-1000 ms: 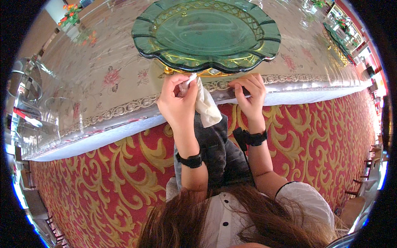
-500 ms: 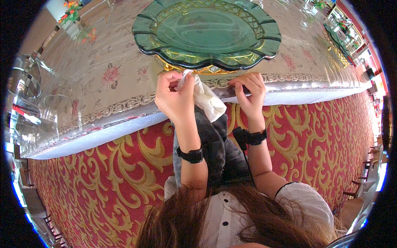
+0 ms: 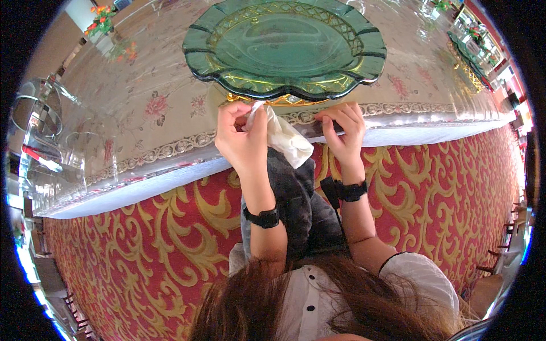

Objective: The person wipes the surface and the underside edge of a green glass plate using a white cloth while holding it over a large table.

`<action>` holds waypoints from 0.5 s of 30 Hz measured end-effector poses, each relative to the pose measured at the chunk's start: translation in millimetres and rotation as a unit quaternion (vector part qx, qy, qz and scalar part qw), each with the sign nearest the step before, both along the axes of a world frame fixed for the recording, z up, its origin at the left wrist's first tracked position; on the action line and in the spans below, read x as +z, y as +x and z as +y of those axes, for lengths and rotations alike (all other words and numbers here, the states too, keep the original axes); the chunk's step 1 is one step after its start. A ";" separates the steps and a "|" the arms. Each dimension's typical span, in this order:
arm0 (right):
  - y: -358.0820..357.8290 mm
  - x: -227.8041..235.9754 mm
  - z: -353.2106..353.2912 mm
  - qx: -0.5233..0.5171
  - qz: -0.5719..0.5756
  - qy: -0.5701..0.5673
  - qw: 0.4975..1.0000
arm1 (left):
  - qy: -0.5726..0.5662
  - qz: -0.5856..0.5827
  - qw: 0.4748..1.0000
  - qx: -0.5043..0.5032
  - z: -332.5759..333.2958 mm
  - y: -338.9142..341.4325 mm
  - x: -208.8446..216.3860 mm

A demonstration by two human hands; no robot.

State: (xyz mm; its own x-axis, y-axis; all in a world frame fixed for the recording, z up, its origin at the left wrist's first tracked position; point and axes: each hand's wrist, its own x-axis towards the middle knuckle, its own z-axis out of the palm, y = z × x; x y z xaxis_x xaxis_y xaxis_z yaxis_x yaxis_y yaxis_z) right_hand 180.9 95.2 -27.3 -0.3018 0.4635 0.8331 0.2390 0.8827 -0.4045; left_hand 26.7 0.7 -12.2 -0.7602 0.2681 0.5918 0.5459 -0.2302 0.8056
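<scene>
From where I stand: left hand [image 3: 243, 139] pinches the top of a white cloth [image 3: 287, 139]; cloth hangs just right of it, lower end loose, short of the right hand [image 3: 346, 131]; right hand half-curled at the table edge, can't tell if it grips anything; around, left to right: clear glassware [image 3: 40, 111], orange flowers [image 3: 101, 21], green scalloped plate [image 3: 284, 42] beyond both hands, its rim hiding most of the gold stand [image 3: 293, 102]; second green plate [image 3: 462, 51] far right.

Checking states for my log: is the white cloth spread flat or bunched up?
Bunched: the white cloth hangs in creased folds, its top pinched by the left hand.
</scene>
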 end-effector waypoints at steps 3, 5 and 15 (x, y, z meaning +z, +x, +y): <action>-0.2 -0.2 0.1 -0.005 -0.003 0.008 1.000 | -0.023 -0.039 0.998 -0.051 -3.5 -1.0 1.7; -0.4 -0.1 0.3 -0.004 0.000 0.008 1.000 | -0.024 -0.048 0.995 -0.080 -5.9 -1.4 2.2; -2.1 -0.2 0.1 -0.005 0.000 0.011 1.000 | -0.036 -0.051 0.987 -0.149 -12.8 -7.9 -4.8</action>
